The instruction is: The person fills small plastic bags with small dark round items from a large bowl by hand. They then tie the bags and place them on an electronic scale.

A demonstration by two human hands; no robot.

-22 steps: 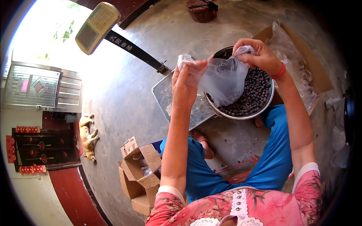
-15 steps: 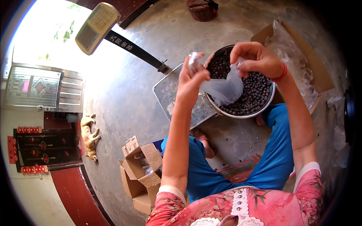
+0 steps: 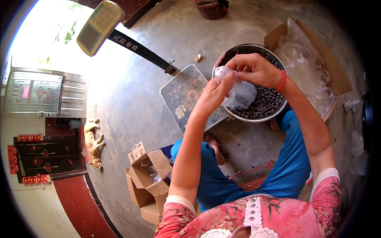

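A clear plastic bag [image 3: 243, 96] hangs between my two hands over a round metal basin [image 3: 257, 120]. Many small, dark, round nuts or seeds [image 3: 271, 95] fill the basin; their exact kind I cannot tell. My left hand [image 3: 217, 90] is closed on the bag's upper edge, thumb pressed against the bunched plastic. Right beside it, my right hand [image 3: 258, 71] pinches the bag's mouth from the other side, a red bracelet on its wrist. Whether anything lies inside the bag is hard to see through the cloudy film.
A platform scale [image 3: 186, 91] with a display on a post [image 3: 135, 47] stands left of the basin. To the right, a cardboard box [image 3: 333, 65] holds plastic bags [image 3: 303, 59]. An open carton [image 3: 149, 174] sits by my left leg. A dog [image 3: 94, 143] lies farther left.
My hands have come together, the right moving left toward the left hand, which has lowered and shifted right. The bag's mouth is now gathered between them.
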